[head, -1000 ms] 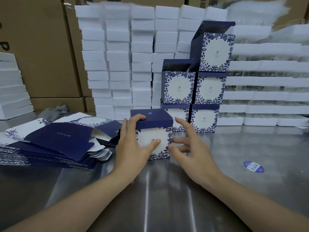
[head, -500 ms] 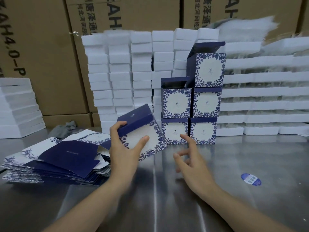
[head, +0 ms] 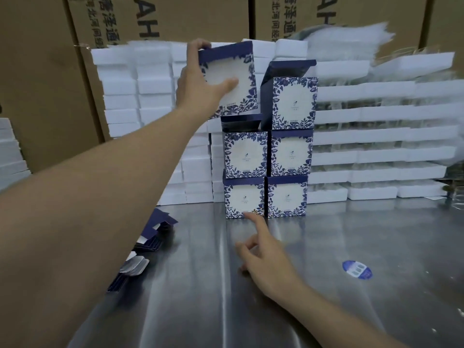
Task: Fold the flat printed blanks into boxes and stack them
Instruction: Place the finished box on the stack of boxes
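My left hand (head: 198,84) grips a folded blue-and-white floral box (head: 236,79), thumb on its front and fingers over its top. It hangs tilted just above the left column of the box stack (head: 268,156), over an open-lidded box (head: 244,153). The stack's right column is three boxes high and its top box (head: 292,102) has the lid raised. My right hand (head: 266,254) hovers low over the steel table (head: 351,310) with fingers loosely spread, its index finger pointing at the bottom left box (head: 243,197). The pile of flat blanks (head: 150,237) lies at the left, mostly hidden behind my left forearm.
Stacks of white foam trays (head: 155,96) line the back, with brown cartons (head: 50,71) behind them. More foam trays (head: 376,146) are piled at the right. A round blue sticker (head: 357,269) sits on the table at the right.
My left hand has lifted the folded box from the table up and rightward to above the stack's left column. My right hand let go and stayed low near the table.
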Tool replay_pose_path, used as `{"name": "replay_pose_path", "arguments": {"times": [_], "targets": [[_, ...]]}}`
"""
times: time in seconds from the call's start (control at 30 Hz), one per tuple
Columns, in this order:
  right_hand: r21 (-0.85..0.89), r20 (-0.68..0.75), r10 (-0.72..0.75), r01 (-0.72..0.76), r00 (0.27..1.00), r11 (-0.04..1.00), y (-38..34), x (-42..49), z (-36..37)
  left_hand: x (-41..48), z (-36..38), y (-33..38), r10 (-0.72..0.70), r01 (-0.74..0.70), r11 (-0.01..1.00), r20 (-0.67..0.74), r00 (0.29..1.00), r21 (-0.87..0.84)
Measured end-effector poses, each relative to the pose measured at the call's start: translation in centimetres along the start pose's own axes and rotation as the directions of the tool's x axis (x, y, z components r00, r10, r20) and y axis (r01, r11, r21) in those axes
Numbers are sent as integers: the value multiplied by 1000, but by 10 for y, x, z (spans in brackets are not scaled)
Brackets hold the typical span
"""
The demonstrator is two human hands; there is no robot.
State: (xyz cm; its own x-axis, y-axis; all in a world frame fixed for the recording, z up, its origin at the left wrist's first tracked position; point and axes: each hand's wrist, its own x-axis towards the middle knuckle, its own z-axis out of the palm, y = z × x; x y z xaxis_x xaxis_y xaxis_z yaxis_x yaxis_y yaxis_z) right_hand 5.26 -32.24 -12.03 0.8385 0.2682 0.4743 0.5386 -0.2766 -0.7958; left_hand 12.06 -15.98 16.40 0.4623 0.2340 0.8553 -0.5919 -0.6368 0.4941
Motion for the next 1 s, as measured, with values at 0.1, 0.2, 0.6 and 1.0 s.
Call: {"name": "replay_pose_path", "arguments": {"times": [0.1, 0.2, 0.6, 1.0], "targets": [[-12, 7, 12, -12, 1000, 1000, 0, -1, -1, 0, 17, -7, -89, 80, 995, 160, 983, 60], [-13, 10, 28, -28, 1000, 1000, 0, -1, -3, -9, 29, -17, -212, 178, 972, 241, 947, 157], [-37, 65, 98, -95, 993, 995, -6, -4, -5, -20, 50, -41, -370, 351, 928, 180, 912, 128], [-67, 82, 119, -114, 989, 991, -9, -3, -6, -20, 66, -56, -374, 325, 921, 245, 895, 215]]}}
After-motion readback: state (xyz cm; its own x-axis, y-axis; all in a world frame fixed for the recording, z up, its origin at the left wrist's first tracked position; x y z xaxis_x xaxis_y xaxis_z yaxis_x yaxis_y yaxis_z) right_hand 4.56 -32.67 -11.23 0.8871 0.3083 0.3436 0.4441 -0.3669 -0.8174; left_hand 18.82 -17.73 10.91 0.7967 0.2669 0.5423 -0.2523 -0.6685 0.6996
